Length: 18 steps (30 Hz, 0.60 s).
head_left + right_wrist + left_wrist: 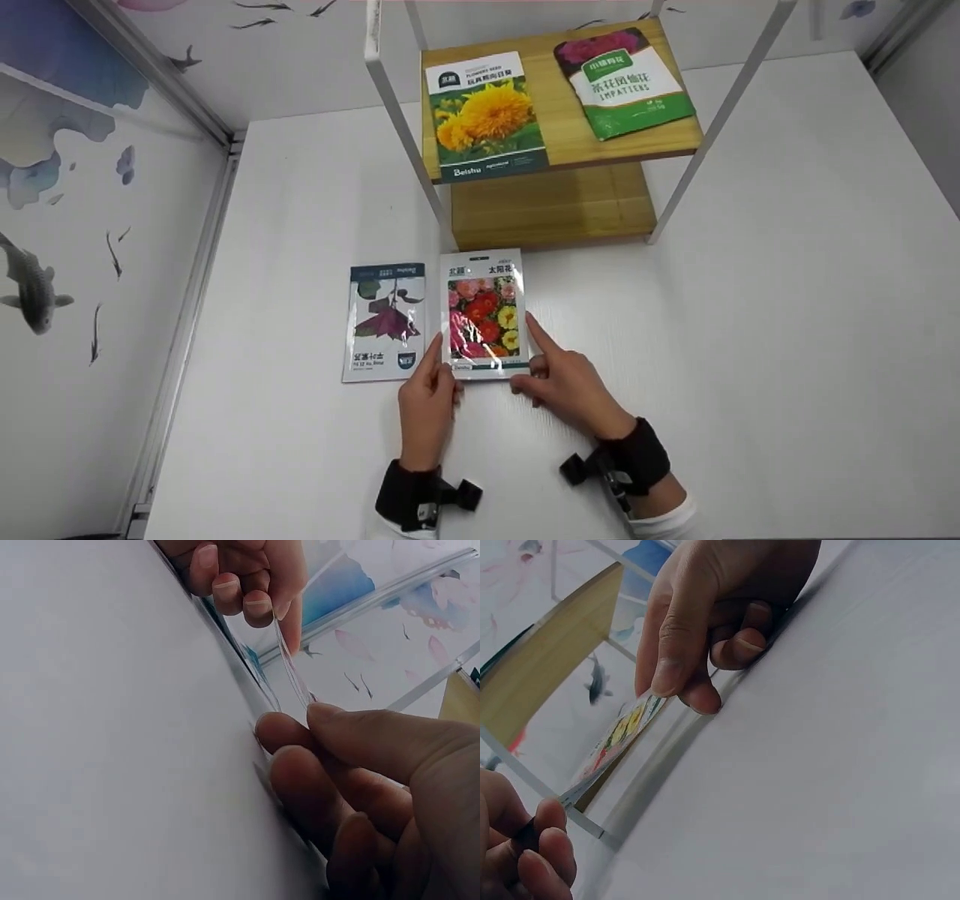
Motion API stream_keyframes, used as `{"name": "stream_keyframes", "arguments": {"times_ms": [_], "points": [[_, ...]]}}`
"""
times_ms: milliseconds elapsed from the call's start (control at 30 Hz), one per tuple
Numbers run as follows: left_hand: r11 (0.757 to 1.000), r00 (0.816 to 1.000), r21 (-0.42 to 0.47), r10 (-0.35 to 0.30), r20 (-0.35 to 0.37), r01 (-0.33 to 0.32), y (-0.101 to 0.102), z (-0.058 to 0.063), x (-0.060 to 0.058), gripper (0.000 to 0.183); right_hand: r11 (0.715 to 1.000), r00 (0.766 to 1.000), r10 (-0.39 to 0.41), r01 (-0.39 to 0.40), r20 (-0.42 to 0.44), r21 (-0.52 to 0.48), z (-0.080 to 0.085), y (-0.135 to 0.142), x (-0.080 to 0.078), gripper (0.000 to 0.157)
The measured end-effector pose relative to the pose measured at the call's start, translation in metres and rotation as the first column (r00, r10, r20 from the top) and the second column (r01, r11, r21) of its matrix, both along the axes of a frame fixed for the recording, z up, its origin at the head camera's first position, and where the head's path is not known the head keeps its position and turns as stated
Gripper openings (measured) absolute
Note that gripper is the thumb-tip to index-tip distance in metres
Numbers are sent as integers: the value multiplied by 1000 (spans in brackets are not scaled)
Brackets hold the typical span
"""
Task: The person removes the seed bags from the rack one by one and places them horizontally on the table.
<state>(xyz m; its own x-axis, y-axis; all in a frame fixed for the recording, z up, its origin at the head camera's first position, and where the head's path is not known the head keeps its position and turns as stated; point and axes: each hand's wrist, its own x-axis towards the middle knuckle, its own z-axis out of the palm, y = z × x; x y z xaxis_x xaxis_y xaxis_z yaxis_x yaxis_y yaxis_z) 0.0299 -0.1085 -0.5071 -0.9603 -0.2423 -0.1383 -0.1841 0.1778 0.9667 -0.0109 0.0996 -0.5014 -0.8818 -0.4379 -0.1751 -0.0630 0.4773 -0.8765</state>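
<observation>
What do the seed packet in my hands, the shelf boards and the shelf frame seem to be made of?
Seed packet: probably glossy plastic film; bright glare streaks its front. Shelf boards: smooth wood or wood-look board, going by the yellowish-brown colour and faint grain. Shelf frame: slim, plain whitish bars, perhaps painted metal, though plastic isn't ruled out.

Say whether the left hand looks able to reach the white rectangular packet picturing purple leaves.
Probably yes: the purple-leaf packet lies just beside the left hand, nothing on top, though that hand would likely first have to release the glossy white packet with red and yellow flowers.
</observation>
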Motion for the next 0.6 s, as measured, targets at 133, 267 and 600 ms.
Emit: {"name": "stream_keyframes", "arguments": {"times_ms": [133,267,600], "points": [[999,1000,-30,24,-4,-25,0,-1,0,43,1000,1000,-1,1,-1,-4,0,-3,0,87],[998,999,-48,43,25,-42,-1,-1,1,44,1000,1000,-8,8,12,5,1,-7,-1,87],[998,995,4,63,74,-63,-2,1,-1,42,1000,998,3,-3,70,-6,4,-14,-4,89]]}}
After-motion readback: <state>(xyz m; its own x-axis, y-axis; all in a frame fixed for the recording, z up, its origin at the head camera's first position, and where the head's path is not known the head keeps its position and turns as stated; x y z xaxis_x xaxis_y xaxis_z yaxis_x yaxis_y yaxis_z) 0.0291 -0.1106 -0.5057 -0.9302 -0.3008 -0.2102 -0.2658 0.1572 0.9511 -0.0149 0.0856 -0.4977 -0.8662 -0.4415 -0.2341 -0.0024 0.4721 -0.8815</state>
